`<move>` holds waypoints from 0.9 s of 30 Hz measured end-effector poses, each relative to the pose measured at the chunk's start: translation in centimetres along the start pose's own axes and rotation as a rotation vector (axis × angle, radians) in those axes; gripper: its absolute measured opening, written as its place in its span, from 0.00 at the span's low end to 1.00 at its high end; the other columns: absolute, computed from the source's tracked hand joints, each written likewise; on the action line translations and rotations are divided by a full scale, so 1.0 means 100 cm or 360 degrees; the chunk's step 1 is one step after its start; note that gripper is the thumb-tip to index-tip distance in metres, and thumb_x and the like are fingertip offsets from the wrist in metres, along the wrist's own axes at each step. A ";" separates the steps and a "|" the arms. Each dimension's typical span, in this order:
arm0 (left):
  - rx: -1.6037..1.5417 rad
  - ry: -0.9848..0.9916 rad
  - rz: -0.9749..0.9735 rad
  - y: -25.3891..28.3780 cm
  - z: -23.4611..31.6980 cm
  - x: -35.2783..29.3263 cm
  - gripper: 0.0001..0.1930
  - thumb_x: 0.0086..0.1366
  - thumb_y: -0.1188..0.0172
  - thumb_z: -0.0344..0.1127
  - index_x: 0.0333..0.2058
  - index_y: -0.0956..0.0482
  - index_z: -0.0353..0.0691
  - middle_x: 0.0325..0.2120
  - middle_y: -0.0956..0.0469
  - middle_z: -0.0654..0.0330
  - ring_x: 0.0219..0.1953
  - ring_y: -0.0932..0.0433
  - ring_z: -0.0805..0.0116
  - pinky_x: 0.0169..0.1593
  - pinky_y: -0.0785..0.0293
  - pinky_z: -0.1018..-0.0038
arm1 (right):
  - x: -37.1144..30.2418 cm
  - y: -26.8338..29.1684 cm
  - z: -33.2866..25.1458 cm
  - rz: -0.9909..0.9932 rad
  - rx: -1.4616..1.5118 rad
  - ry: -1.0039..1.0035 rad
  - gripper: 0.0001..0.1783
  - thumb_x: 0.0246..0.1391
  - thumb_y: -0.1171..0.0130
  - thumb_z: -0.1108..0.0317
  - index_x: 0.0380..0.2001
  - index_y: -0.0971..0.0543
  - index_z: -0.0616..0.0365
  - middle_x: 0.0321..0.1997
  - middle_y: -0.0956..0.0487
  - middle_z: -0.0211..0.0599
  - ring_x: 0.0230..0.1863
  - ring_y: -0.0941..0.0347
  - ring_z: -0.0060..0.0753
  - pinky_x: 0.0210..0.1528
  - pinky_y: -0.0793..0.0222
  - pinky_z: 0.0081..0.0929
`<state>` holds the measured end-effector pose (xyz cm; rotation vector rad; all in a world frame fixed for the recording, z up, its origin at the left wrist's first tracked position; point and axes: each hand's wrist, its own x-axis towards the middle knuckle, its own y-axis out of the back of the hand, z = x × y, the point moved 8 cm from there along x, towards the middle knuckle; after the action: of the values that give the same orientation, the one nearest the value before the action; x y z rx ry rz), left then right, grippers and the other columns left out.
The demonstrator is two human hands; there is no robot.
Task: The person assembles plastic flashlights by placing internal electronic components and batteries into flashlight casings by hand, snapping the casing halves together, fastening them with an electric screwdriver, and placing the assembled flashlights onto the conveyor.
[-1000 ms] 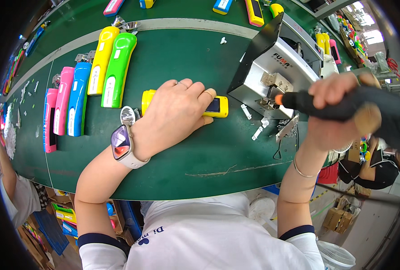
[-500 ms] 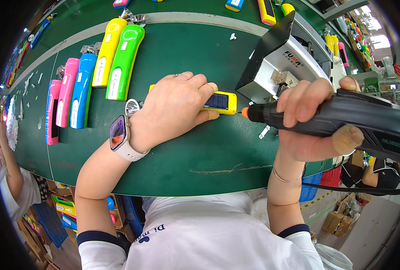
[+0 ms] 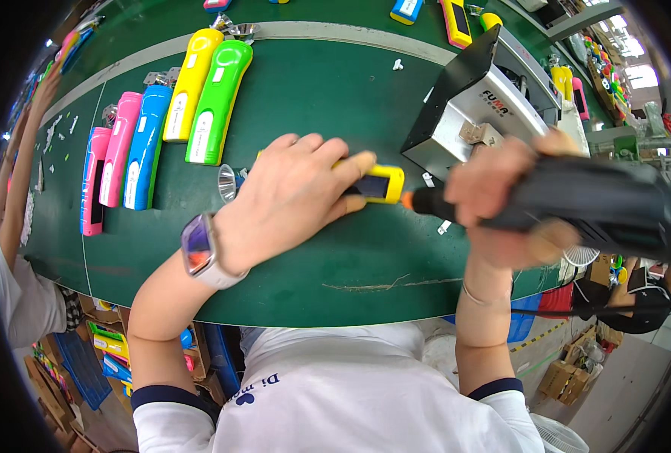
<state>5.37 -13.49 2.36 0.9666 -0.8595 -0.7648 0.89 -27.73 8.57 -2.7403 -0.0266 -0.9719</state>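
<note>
My left hand (image 3: pixel 294 185) is closed over a yellow flashlight (image 3: pixel 394 183) with a dark solar panel, pressing it flat on the green table. Its middle is hidden under my fingers, and a silver reflector (image 3: pixel 228 183) shows beside my wrist. Gripped in my right hand (image 3: pixel 498 200) is a black electric screwdriver (image 3: pixel 600 204), held roughly level and blurred by motion. The orange tip points at the flashlight's right end, very close to it; whether they touch I cannot tell.
Several pink, blue, yellow and green flashlights (image 3: pixel 218 102) lie at the left. A metal box-shaped machine (image 3: pixel 475 113) stands at the right, with small white pieces (image 3: pixel 428 180) near it. At the far left another person's arm (image 3: pixel 22 166) reaches over the table.
The screwdriver and my right hand have become blurred, and the tip sits slightly nearer the flashlight's end. More of the reflector shows by my left wrist. The other person's arm has reached farther forward.
</note>
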 end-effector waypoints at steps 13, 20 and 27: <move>-0.0041 0.0007 0.0116 0.009 -0.004 -0.051 0.23 0.44 0.32 0.43 0.40 0.22 0.40 0.31 0.25 0.63 0.35 0.28 0.65 0.42 0.33 0.68 | -0.071 -0.012 -0.044 0.0335 -0.2021 0.0166 0.37 0.46 0.37 0.49 0.56 0.35 0.57 0.55 0.34 0.41 0.52 0.34 0.40 0.57 0.40 0.40; -0.0136 0.0067 0.0288 0.014 -0.006 -0.050 0.23 0.43 0.31 0.42 0.39 0.22 0.40 0.31 0.25 0.62 0.34 0.29 0.63 0.42 0.34 0.68 | -0.066 -0.050 0.063 -0.0646 -0.1871 -0.0386 0.24 0.36 0.31 0.62 0.39 0.25 0.56 0.38 0.29 0.35 0.38 0.33 0.41 0.39 0.36 0.34; -0.0083 -0.0007 0.0217 0.010 -0.007 -0.052 0.19 0.44 0.32 0.42 0.35 0.23 0.41 0.26 0.29 0.62 0.31 0.30 0.64 0.40 0.35 0.67 | -0.061 -0.045 0.070 -0.0511 -0.1679 -0.0537 0.19 0.34 0.31 0.65 0.33 0.23 0.57 0.30 0.30 0.34 0.32 0.35 0.38 0.32 0.37 0.33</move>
<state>3.79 -8.43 1.64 0.8513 -0.8956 -0.6693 0.06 -21.38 0.51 -3.9541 -0.0126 -0.6686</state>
